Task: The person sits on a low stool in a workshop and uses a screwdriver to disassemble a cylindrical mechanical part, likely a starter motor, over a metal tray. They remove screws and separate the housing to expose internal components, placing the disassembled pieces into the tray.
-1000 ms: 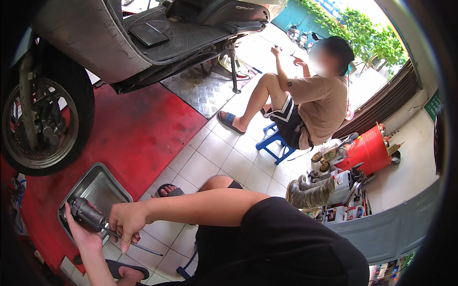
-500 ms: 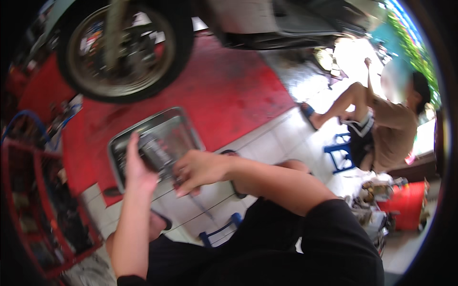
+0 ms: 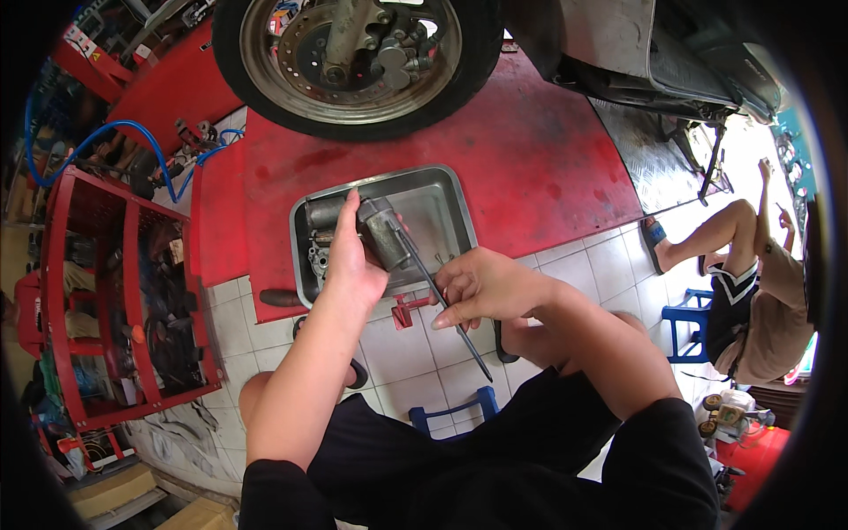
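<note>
My left hand (image 3: 355,261) is wrapped round a grey metal cylinder (image 3: 382,231), which looks like a small motor body, tilted above a metal tray (image 3: 465,199). Along the cylinder's right side runs a long thin black rod or cable (image 3: 473,355), slanting down toward my knees; whether it is fixed to the cylinder I cannot tell. The curled fingers of my right hand (image 3: 481,287) close on this black length at its middle. Inside the tray, partly behind my left hand, lie another metal cylinder (image 3: 323,213) and a cast metal part (image 3: 318,262).
The tray rests on a red platform (image 3: 548,132) below a motorbike wheel (image 3: 353,128). A brown handle (image 3: 281,298) and a red bracket (image 3: 408,311) are at its near edge. Left stands a red tool rack (image 3: 132,265) with a blue hose (image 3: 132,124). A person (image 3: 751,291) sits at right.
The view has swung left and steadied, so tray and hands appear farther right. My left hand keeps the cylinder; my right hand has shifted from close beside it down along the black length.
</note>
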